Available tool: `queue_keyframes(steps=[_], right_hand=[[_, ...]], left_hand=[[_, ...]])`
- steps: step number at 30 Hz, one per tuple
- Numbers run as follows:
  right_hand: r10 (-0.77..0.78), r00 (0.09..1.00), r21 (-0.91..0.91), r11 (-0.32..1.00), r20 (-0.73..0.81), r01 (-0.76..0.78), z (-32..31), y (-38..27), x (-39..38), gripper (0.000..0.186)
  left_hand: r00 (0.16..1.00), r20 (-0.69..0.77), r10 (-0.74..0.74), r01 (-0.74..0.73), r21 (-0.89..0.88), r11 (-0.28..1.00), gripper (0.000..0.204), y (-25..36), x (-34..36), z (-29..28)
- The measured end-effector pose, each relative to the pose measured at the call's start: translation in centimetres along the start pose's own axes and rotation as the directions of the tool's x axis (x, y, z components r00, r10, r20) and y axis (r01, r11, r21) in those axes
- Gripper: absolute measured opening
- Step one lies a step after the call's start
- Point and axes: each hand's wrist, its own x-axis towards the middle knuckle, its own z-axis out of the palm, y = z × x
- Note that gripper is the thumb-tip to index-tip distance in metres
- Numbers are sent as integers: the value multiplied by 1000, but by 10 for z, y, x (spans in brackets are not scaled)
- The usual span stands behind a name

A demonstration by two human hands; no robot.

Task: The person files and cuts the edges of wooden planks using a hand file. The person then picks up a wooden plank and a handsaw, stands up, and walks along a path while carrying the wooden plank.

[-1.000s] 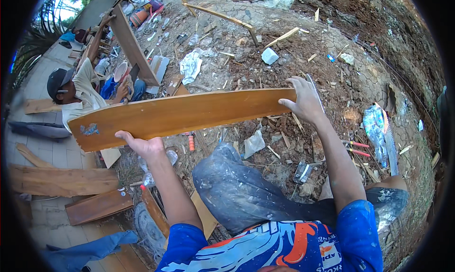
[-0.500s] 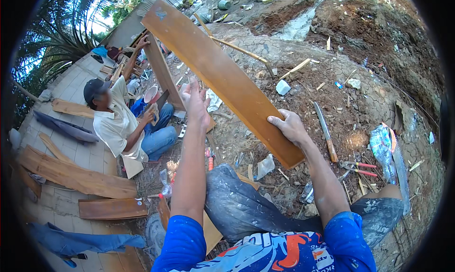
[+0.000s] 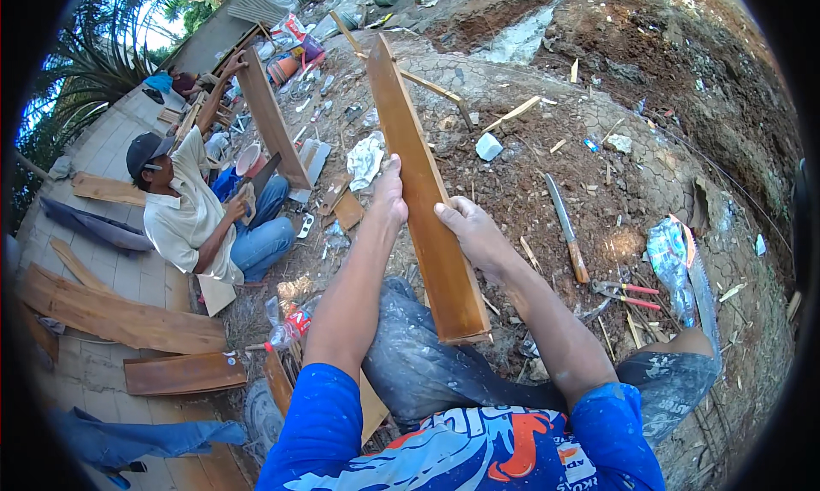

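I hold a long varnished brown board (image 3: 444,282) upright and slightly tilted in front of me, its lower end over my trousers. My left hand (image 3: 389,192) is closed on its left edge near the middle. My right hand (image 3: 465,230) grips the opposite edge a little lower, thumb on the face. On the dirt to the right lie a knife with a wooden handle (image 3: 564,230), red-handled pliers (image 3: 632,296) and a saw blade (image 3: 704,294) beside crumpled clear plastic (image 3: 666,260).
At left, a co-worker (image 3: 196,217) sits holding an upright plank (image 3: 272,119). Loose boards (image 3: 128,316) and blue jeans (image 3: 145,435) lie on pavers (image 3: 102,166). A plastic bottle (image 3: 286,329) lies near my left forearm. A bent wooden strip (image 3: 436,85) and debris lie ahead.
The board has swung from crosswise to upright, then moved lower and more vertical. My left hand has closed round its edge, and my right hand has shifted along it.
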Motion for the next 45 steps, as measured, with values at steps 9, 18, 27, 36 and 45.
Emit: queue_keyframes(steps=[9,18,27,36,45], right_hand=[[-513,785,-430,656,348,620,38,-32,-44,51],[-591,673,-527,436,445,730,60,-44,-57,59],[-566,684,-553,420,460,719,62,-49,-61,62],[-567,638,-458,445,521,769,46,-71,-56,93],[-544,620,-502,370,565,782,37,-83,-51,82]], left_hand=[[758,636,-146,594,-579,559,49,14,-59,-26],[656,751,-81,740,-618,264,57,21,-94,-22],[650,759,35,699,-615,364,62,6,-87,-36],[548,825,135,750,-557,358,60,-19,-59,-36],[462,823,331,764,-559,322,54,-52,-24,-23]])
